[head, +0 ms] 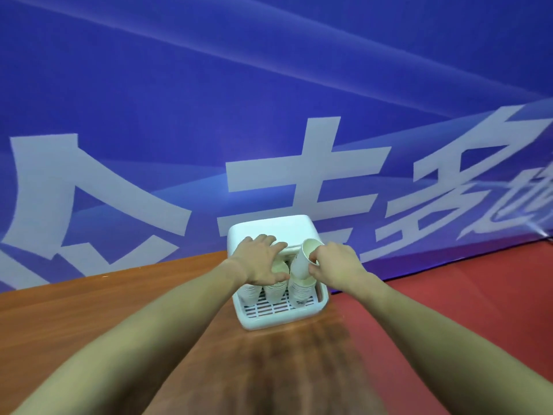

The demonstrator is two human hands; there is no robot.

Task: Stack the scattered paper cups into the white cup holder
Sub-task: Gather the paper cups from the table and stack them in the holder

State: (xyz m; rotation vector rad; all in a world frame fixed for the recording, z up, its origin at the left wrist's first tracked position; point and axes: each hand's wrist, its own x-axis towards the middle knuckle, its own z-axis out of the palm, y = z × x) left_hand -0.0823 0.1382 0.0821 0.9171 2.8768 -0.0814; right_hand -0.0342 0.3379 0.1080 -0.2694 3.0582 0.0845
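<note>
1. Your right hand (pixel 335 265) pinches a white paper cup (pixel 305 259) between thumb and fingers at its upper wall, just below the rim; the cup tilts, with its mouth turned up and towards you.
2. Directly under that grip, the held cup's base sits in the top of the right-hand cup stack (pixel 300 292), so cup and stack touch.
3. Your left hand (pixel 263 259) lies spread, fingers relaxed and nearly straight, palm down over the middle cup stack (pixel 275 290); whether the fingertips press the cups or the bar behind them, I cannot tell.
4. To the left of your left hand's thumb stands the left cup stack (pixel 250 293), partly hidden by your wrist.
5. All three stacks stand in the white cup holder (pixel 269 320), whose slotted tray shows on the near side of both hands and whose rounded white back rises beyond your fingers.
6. The holder rests at the right edge of the wooden table (pixel 89 319), below both forearms.
7. Right of your pinching hand lies the red floor (pixel 478 295); beyond both hands hangs a blue banner (pixel 269 100) with large white characters.
</note>
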